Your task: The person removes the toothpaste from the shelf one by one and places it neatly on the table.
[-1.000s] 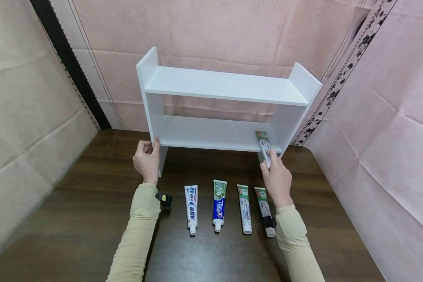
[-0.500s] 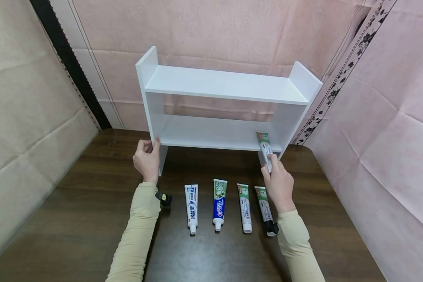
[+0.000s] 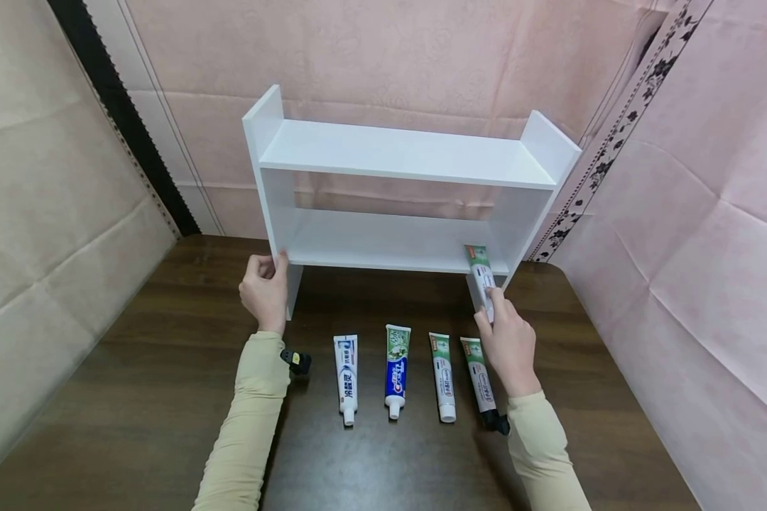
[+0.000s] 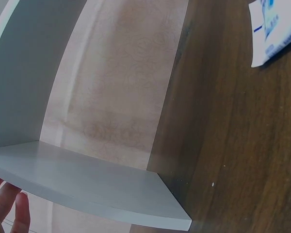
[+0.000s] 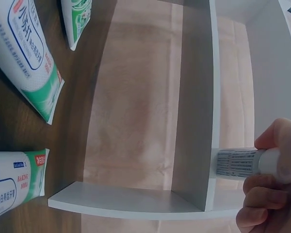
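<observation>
My right hand (image 3: pixel 506 348) pinches a green-and-white toothpaste tube (image 3: pixel 481 277) near its white cap, as the right wrist view also shows. The tube's flat end overlaps the lower board near the right side panel of a white two-tier shelf (image 3: pixel 396 152). At the other side, my left hand (image 3: pixel 265 291) grips the shelf's left panel at the height of the lower board; its fingertips (image 4: pixel 22 208) lie against the panel's edge in the left wrist view.
In a row before the shelf lie a white-and-blue tube (image 3: pixel 346 376), a blue-and-green tube (image 3: pixel 397 369) and two green-and-white toothpaste tubes, one white-capped (image 3: pixel 444 376) and one black-capped (image 3: pixel 479 380). Pink cloth (image 3: pixel 396 57) hangs behind the brown table (image 3: pixel 166 369).
My right hand has drawn slightly back toward me and down with the tube, whose flat end sits lower against the shelf's front. My left hand stays on the panel.
</observation>
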The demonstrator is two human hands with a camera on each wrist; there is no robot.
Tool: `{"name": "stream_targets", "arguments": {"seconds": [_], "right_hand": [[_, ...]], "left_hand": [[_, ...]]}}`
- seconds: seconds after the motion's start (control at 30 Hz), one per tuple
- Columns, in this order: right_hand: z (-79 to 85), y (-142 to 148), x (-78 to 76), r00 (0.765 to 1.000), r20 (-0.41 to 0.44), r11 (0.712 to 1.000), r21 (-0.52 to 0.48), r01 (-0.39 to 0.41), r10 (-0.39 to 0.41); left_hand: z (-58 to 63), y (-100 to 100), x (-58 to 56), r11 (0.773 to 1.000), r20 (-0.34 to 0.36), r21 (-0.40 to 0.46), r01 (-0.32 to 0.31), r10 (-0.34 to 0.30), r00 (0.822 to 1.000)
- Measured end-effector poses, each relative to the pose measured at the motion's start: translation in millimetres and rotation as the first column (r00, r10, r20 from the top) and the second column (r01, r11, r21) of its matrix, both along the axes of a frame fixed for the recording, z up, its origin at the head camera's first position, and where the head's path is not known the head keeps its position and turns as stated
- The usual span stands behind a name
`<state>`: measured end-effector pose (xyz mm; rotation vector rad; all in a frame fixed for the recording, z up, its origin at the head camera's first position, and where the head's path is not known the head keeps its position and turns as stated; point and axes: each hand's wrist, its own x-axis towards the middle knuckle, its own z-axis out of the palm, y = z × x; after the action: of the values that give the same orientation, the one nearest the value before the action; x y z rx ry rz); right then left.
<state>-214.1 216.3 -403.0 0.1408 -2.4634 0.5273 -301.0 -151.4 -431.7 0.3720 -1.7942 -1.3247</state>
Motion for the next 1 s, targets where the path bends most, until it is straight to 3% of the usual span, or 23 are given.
{"name": "stream_targets", "arguments": {"seconds": [0.57,1.0], "right_hand": [[-1.3,11,28.9,0.998,0.058,0.999,0.029,-0.023,0.021],[-15.8,31,60.7,0.988,0.143,0.994,-0.103,-0.038,0.053]], "left_hand": [[-0.9,0,-0.1,1.000,0.009,0.007,-0.002,0.002,1.000],[-0.8,0,1.2,1.000,0.012,0.004,-0.004,0.004,1.000]]}}
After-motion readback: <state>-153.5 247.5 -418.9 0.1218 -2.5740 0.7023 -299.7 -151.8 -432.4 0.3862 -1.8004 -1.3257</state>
